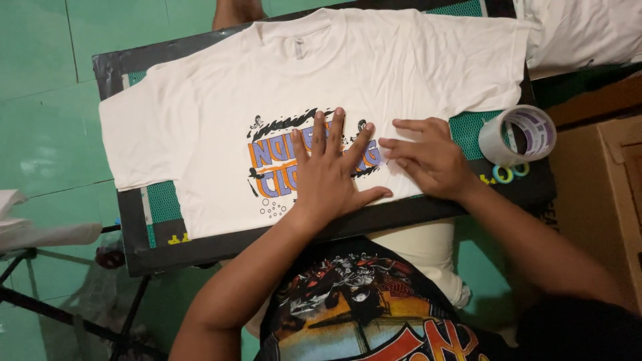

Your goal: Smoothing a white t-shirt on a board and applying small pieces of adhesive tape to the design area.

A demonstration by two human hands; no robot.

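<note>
A white t-shirt (200,120) lies flat over a dark board (137,227) with green mesh patches, collar pointing away from me. An orange, blue and black printed graphic (271,164) sits on its chest. My left hand (331,170) rests palm down on the graphic, fingers spread apart. My right hand (428,157) lies beside it on the shirt's right part, fingers extended leftward and touching the edge of the print. Neither hand holds anything.
A large roll of white tape (518,134) stands at the board's right edge with two small coloured rings (509,172) beside it. A brown cardboard box (595,180) is at the right. White cloth (582,30) lies top right, another piece (40,230) at left over a black stand.
</note>
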